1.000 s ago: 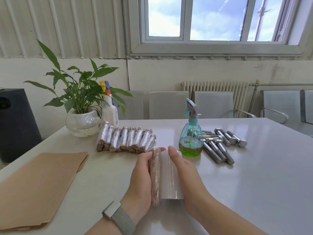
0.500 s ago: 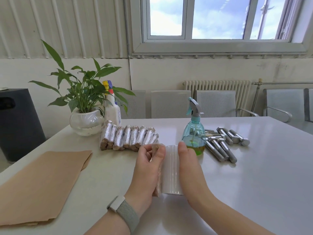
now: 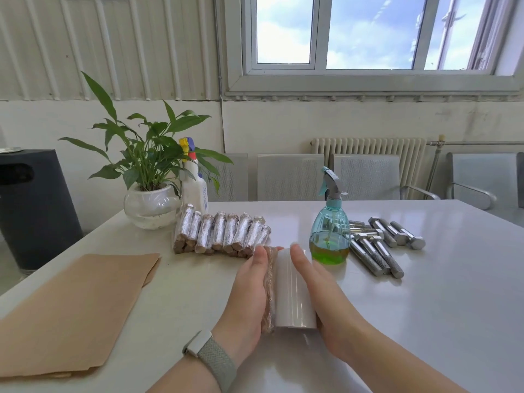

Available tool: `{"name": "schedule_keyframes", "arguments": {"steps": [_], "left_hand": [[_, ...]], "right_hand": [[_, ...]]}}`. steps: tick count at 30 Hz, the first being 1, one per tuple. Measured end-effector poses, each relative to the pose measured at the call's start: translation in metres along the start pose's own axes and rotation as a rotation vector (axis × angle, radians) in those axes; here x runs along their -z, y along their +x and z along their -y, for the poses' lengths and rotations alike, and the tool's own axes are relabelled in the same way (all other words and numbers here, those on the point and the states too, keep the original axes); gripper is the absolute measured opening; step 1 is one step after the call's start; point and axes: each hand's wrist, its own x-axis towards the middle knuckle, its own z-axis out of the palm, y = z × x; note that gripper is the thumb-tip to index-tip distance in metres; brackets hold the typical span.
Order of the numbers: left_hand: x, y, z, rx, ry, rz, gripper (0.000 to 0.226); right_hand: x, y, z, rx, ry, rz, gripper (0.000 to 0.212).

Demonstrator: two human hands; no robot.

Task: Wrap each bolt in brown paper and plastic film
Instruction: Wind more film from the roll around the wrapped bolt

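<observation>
Paper-wrapped bolt [image 3: 268, 287] lies between left hand [image 3: 249, 293] and film roll [image 3: 293, 290], spray bottle [image 3: 330, 231] behind.

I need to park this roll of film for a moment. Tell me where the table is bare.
Bare: the table right of the loose bolts, and the strip between the brown paper and the left hand. Crowded: the far middle, with wrapped bolts, spray bottle and plant.

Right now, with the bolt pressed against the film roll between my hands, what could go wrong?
1. The paper-wrapped bolt is only pressed between the flat left hand and the film roll, so it may slip and the paper may loosen.
2. The spray bottle stands just beyond the right hand; a forward push could tip it.
</observation>
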Motion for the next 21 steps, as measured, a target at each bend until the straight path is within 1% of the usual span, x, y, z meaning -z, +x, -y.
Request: {"name": "schedule_keyframes", "arguments": {"steps": [2,4,7,9,11,13,15,17,19,21], "left_hand": [[0.001,0.002,-0.001,-0.033,0.031,0.021,0.053],[0.002,0.003,-0.002,-0.057,0.056,-0.017,0.050],[-0.001,0.003,-0.005,-0.053,0.081,-0.065,0.050],[-0.002,0.000,-0.004,-0.068,0.060,-0.117,0.052],[-0.002,-0.005,-0.002,-0.053,-0.003,-0.112,0.061],[-0.003,-0.006,0.002,0.001,-0.074,-0.073,0.067],[-0.004,-0.007,0.006,0.067,-0.145,-0.021,0.057],[-0.006,-0.006,0.007,0.143,-0.214,0.011,0.054],[-0.004,-0.002,0.008,0.162,-0.207,0.017,0.048],[-0.002,0.002,0.008,0.100,-0.128,-0.005,0.042]], "right_hand": [[-0.001,0.003,0.001,0.079,-0.104,-0.116,0.059],[-0.001,0.002,0.003,0.161,-0.179,-0.199,0.061],[-0.006,-0.002,0.004,0.248,-0.263,-0.242,0.061],[-0.011,-0.005,0.000,0.256,-0.279,-0.277,0.066],[-0.014,-0.007,-0.005,0.250,-0.267,-0.315,0.066],[-0.014,-0.006,-0.005,0.242,-0.278,-0.328,0.058],[-0.011,-0.004,-0.007,0.228,-0.331,-0.335,0.046],[-0.008,-0.001,-0.008,0.193,-0.331,-0.334,0.041],[-0.007,0.001,-0.008,0.162,-0.274,-0.296,0.049],[-0.004,0.001,-0.005,0.137,-0.202,-0.212,0.057]]}}
